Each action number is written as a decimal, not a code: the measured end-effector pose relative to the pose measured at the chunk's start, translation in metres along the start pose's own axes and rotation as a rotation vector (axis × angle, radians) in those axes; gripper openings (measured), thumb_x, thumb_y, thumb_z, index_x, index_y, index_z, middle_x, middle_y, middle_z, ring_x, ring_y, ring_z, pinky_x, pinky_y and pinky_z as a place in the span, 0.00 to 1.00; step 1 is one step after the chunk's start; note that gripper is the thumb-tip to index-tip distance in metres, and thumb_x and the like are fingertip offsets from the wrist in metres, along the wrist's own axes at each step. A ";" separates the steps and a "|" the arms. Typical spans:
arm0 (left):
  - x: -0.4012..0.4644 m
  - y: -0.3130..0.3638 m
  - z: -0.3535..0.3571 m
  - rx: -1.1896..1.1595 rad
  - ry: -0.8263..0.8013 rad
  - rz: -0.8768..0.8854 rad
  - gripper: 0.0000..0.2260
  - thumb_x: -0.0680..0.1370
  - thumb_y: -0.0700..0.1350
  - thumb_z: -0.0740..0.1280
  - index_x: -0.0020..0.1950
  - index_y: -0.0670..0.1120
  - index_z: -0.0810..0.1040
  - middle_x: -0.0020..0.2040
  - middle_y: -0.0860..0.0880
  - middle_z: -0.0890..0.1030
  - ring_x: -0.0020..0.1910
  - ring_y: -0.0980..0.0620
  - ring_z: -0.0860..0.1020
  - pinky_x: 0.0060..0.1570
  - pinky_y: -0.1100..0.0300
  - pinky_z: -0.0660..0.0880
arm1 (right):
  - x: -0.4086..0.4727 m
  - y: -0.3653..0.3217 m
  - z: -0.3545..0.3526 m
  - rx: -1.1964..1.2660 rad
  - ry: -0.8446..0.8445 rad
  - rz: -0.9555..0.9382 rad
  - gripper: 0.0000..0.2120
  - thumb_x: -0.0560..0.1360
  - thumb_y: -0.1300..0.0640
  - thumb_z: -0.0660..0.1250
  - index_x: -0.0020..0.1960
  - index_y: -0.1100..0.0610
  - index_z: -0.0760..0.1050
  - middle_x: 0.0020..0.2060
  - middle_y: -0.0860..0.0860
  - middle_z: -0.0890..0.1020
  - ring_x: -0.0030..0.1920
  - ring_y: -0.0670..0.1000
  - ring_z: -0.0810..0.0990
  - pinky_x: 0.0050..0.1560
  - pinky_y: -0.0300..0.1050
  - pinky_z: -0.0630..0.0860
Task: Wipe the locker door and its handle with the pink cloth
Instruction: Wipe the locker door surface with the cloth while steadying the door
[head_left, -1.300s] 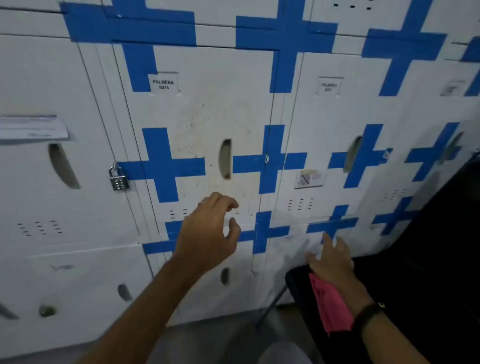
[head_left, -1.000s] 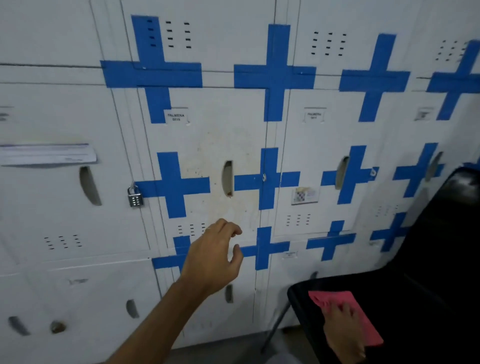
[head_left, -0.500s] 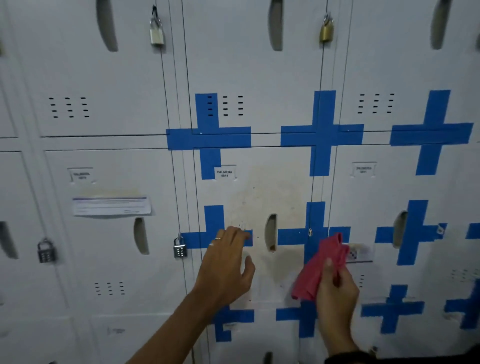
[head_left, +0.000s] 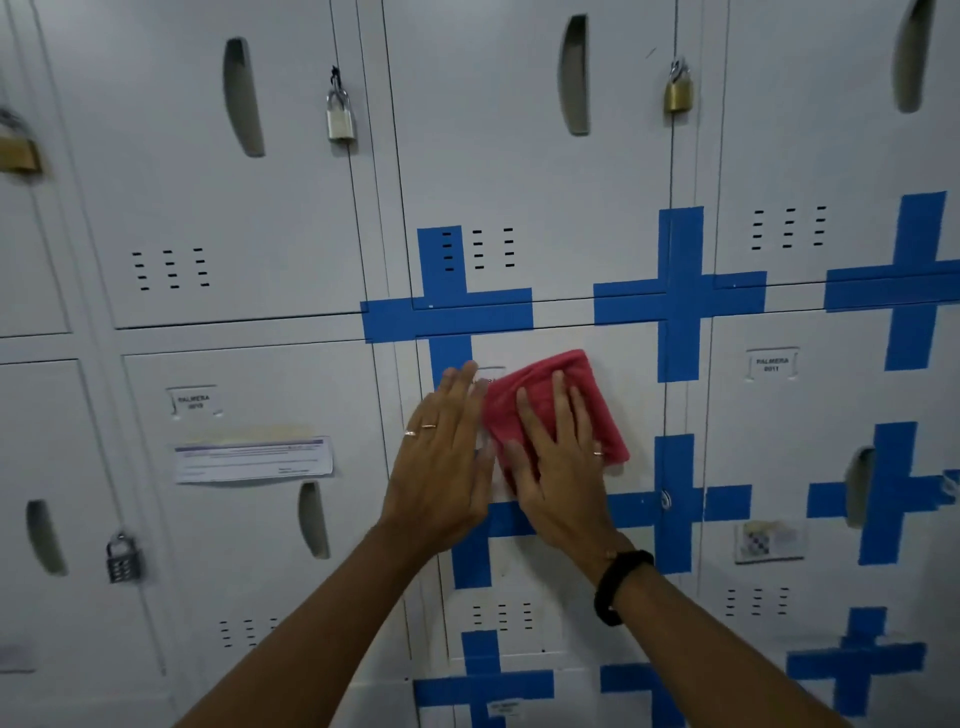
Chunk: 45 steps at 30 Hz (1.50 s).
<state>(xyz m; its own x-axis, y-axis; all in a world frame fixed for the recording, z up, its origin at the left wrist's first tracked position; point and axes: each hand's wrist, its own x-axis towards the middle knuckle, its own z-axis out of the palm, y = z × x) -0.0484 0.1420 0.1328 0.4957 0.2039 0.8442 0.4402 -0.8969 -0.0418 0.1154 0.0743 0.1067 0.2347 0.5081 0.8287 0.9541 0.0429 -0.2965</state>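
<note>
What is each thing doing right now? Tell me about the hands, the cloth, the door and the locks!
Left hand: flat on the locker door, fingers straight.
Right hand: flat, pressing the pink cloth against the door.
Pink cloth: folded, pressed to the door's upper part.
Locker door: closed, no padlock visible.
Silver padlock: locked, hanging.
Brass padlock: locked, hanging.
Combination padlock: locked, hanging.
</note>
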 end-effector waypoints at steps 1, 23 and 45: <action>0.002 -0.004 0.002 0.073 -0.068 0.075 0.32 0.87 0.51 0.58 0.88 0.46 0.50 0.89 0.47 0.49 0.88 0.48 0.46 0.86 0.46 0.49 | 0.002 0.004 -0.001 0.008 0.013 0.011 0.27 0.84 0.40 0.53 0.82 0.40 0.54 0.83 0.48 0.47 0.83 0.55 0.45 0.77 0.63 0.52; 0.034 -0.063 0.039 0.321 0.081 0.078 0.40 0.83 0.66 0.52 0.87 0.43 0.52 0.88 0.44 0.49 0.88 0.42 0.45 0.86 0.39 0.42 | -0.005 0.040 0.036 -0.462 -0.044 -0.277 0.32 0.86 0.42 0.51 0.84 0.53 0.43 0.83 0.54 0.45 0.83 0.59 0.43 0.81 0.64 0.50; 0.035 -0.069 0.046 0.340 0.161 0.140 0.43 0.81 0.69 0.51 0.87 0.42 0.54 0.88 0.42 0.54 0.87 0.39 0.50 0.85 0.36 0.48 | 0.014 0.049 0.015 -0.507 -0.009 -0.341 0.32 0.86 0.39 0.46 0.83 0.55 0.47 0.83 0.52 0.49 0.83 0.55 0.47 0.82 0.57 0.50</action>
<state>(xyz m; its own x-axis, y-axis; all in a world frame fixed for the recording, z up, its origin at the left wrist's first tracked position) -0.0275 0.2288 0.1405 0.4570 0.0003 0.8894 0.6127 -0.7250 -0.3146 0.1628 0.0961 0.0965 -0.0989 0.5448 0.8327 0.9455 -0.2094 0.2493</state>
